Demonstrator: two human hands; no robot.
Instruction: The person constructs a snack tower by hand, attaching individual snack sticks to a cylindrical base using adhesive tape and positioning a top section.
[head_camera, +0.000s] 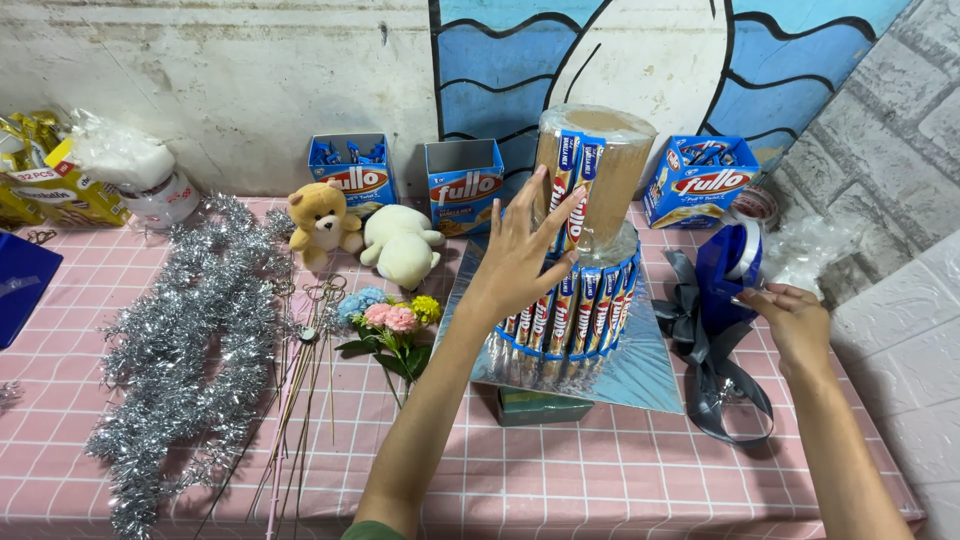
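Because the two-tier snack tower (580, 290) is the biggest thing here and stands on a silver board (640, 370) perched on a small green block (545, 405), I judge tipping to be the main risk: a firm sideways push at the top could rock the whole stack. It sits just right of the table's middle, with the silver tinsel garland (185, 340) well apart at nine o'clock. My left hand (520, 260) lies flat, fingers spread, pressing two blue-wrapped wafer sticks (572, 190) against the upper cylinder (605, 170); it grips nothing, so if the palm lifts I expect the sticks could slide down or lean out of line. At three o'clock from the tower my right hand (795, 320) pinches a blue tape dispenser (735, 265), beside a grey ribbon bow (705, 340). I cannot tell whether a tape end is free; a one-handed pull might drag the bow or tangle.
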